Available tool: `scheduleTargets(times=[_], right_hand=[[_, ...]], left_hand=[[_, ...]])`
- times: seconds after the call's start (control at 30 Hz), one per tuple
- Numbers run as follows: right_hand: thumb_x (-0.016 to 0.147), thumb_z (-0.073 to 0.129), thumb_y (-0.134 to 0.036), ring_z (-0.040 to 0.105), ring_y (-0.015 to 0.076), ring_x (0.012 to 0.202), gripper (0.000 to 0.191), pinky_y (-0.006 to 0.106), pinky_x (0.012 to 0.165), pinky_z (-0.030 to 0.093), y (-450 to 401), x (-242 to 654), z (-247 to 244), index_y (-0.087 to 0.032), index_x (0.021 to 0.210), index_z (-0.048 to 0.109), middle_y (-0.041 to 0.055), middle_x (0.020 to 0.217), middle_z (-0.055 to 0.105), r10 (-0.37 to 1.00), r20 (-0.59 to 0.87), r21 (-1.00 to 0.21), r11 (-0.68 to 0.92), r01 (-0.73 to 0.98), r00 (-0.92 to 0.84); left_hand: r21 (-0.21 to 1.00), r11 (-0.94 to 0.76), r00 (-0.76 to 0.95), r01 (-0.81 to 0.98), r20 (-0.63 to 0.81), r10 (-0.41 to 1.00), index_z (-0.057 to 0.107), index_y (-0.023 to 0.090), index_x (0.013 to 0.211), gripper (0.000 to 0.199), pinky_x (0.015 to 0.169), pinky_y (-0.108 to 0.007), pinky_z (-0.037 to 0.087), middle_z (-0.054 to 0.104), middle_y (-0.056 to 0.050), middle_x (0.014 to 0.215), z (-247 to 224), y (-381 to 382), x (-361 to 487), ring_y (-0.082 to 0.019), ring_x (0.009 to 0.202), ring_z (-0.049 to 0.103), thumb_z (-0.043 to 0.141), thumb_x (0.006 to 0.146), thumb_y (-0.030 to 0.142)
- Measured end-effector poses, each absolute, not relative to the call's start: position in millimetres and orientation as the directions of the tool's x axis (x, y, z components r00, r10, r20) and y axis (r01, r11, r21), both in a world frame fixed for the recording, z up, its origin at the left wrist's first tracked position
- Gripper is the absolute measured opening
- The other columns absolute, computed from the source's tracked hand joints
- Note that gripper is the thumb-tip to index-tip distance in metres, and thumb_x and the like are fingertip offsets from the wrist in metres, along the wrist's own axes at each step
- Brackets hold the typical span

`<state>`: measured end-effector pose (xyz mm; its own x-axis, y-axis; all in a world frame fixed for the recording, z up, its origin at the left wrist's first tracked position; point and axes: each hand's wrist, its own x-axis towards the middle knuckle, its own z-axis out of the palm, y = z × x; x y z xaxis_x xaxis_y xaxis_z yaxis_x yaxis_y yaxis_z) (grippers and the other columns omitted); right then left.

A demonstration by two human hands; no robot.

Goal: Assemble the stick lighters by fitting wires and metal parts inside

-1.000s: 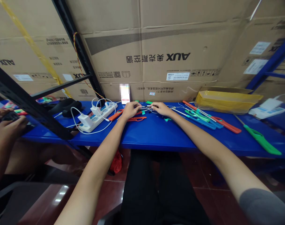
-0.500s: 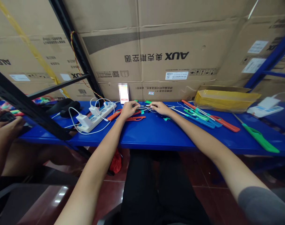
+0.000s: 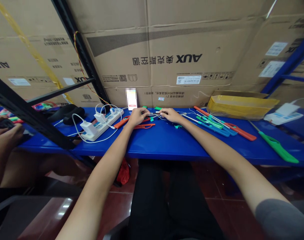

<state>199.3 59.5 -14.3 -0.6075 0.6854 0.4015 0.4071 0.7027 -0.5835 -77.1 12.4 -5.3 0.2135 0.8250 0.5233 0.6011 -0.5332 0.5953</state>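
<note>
On the blue bench (image 3: 166, 143), a thin metal rod (image 3: 155, 116) is pinched at its ends between the left hand (image 3: 138, 116) and right hand (image 3: 170, 115). Probably light, stiff, bit slippery, so best gripped near the tips. A phone (image 3: 132, 99) is propped behind.

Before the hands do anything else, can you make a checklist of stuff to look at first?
1. Left hand on the table by the orange handles: ok.
2. Right hand near the thin metal part: ok.
3. Firm hold on that part: cannot tell, too small.
4. Power strip cables apart from both hands: ok.
5. Long lighters lying flat to the right, out of the way: ok.
6. Another person's hand stays far left: ok.
</note>
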Motion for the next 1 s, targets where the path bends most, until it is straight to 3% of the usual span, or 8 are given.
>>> scheduleTargets(times=[0.4, 0.57, 0.77, 1.0], right_hand=[[0.109, 0.060, -0.027, 0.074, 0.0269, 0.098, 0.027, 0.038, 0.094, 0.052, 52, 193, -10, -0.017, 0.119, 0.083, 0.0120, 0.115, 0.085, 0.692, 0.419, -0.547, 0.709, 0.445, -0.588], [0.110, 0.059, -0.026, 0.076, 0.0293, 0.111, 0.025, 0.040, 0.101, 0.053, 49, 187, -10, -0.020, 0.117, 0.082, 0.0109, 0.120, 0.085, 0.675, 0.453, -0.524, 0.730, 0.438, -0.583], [0.110, 0.057, -0.026, 0.076, 0.0297, 0.109, 0.025, 0.040, 0.100, 0.053, 49, 185, -10, -0.020, 0.113, 0.081, 0.0115, 0.117, 0.085, 0.671, 0.467, -0.528, 0.734, 0.427, -0.576], [0.108, 0.060, -0.030, 0.074, 0.0288, 0.108, 0.025, 0.041, 0.102, 0.053, 53, 188, -5, -0.021, 0.113, 0.082, 0.0104, 0.117, 0.085, 0.672, 0.485, -0.539, 0.734, 0.414, -0.560]], left_hand=[[0.573, -0.483, 0.160, 0.662, 0.522, 0.838, 0.084, 0.020, 0.087, 0.010, 0.088, -0.038, 0.059, 0.084, -0.006, 0.088, 0, 11, -73, -0.026, 0.086, 0.078, 0.076, 0.091, 0.020], [0.580, -0.461, 0.125, 0.671, 0.525, 0.842, 0.085, 0.020, 0.089, 0.011, 0.085, -0.038, 0.059, 0.085, -0.006, 0.089, -1, 11, -73, -0.027, 0.085, 0.078, 0.074, 0.092, 0.021], [0.602, -0.467, 0.121, 0.648, 0.524, 0.843, 0.084, 0.020, 0.091, 0.014, 0.085, -0.039, 0.061, 0.085, -0.007, 0.091, -3, 13, -75, -0.027, 0.085, 0.078, 0.072, 0.093, 0.026], [0.509, -0.534, 0.185, 0.675, 0.584, 0.790, 0.080, 0.019, 0.117, 0.027, 0.093, -0.040, 0.060, 0.084, -0.010, 0.114, -3, 10, -65, -0.026, 0.093, 0.076, 0.072, 0.095, 0.032]])
